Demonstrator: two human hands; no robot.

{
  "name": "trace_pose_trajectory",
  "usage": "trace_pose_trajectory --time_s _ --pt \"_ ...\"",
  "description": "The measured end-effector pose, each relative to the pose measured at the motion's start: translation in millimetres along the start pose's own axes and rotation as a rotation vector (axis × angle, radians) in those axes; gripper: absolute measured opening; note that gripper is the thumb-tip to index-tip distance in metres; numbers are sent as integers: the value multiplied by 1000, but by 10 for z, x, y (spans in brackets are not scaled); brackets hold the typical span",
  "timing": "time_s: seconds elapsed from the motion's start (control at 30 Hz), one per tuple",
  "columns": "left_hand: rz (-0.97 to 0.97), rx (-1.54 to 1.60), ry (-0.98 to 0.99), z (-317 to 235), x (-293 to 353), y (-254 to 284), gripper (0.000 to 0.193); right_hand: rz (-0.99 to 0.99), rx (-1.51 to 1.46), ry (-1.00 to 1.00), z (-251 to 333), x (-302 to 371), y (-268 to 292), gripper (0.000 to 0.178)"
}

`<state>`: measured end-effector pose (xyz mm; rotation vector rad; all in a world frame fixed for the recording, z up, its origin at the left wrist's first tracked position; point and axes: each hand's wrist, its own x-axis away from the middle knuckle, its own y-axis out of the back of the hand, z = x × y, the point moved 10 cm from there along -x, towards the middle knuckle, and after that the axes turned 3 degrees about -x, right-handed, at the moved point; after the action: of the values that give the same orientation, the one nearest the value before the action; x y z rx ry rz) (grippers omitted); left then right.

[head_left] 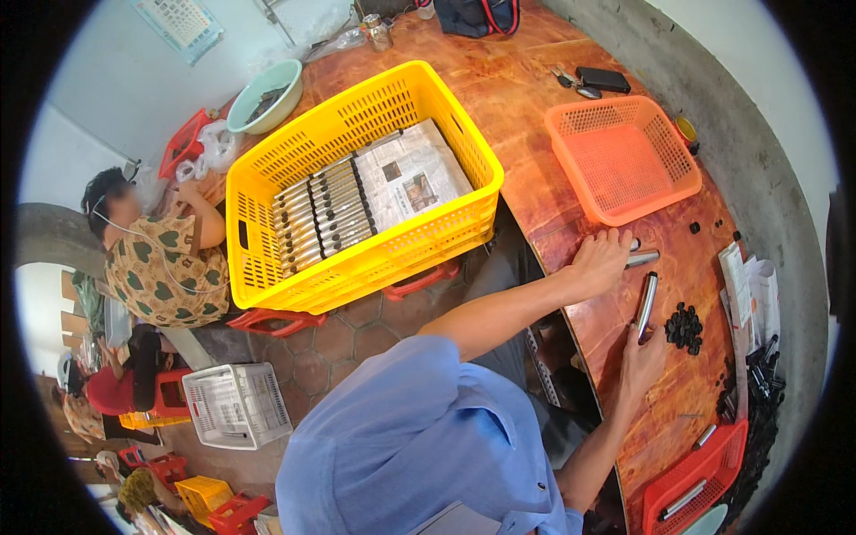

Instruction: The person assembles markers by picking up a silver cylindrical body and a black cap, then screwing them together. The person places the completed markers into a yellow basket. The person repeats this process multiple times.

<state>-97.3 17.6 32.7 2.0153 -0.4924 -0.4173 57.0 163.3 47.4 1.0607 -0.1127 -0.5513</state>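
My left hand (603, 265) is closed around silver metal tubes (642, 259), whose ends stick out past the fingers on the right. Closer to me, my right hand (644, 358) grips the lower end of another silver tube (647, 299), which has a black end and stands tilted away. Just right of that hand lies a pile of small black caps (685, 328). A large yellow crate (366, 259) to my left holds rows of silver tubes (325, 214) with black ends, beside a sheet of newspaper (412, 174).
Beyond my left hand sits an orange basket (624, 165). A red basket (704, 481) with silver tubes is at the near right, beside a heap of black parts (762, 419). A co-worker (160, 259) sits at the left. A wall (713, 98) bounds the table's far right.
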Motion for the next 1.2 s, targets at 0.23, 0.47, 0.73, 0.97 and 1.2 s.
trace_pose_trajectory --time_s 0.23,0.47,0.73,0.97,1.2 --pt "-14 628 28 164 97 -14 38 90 -214 -140 -217 -103 -163 30" --pt "222 1279 158 -45 593 251 35 234 -950 -353 -395 56 -403 23" --pt "19 1558 305 298 819 466 34 327 -1160 -233 292 240 -424 29" --pt "-154 1553 376 392 1039 471 41 405 -1263 -72 971 462 -555 33" --pt "-134 1142 229 523 1182 923 59 329 -930 125 1378 486 -545 31"
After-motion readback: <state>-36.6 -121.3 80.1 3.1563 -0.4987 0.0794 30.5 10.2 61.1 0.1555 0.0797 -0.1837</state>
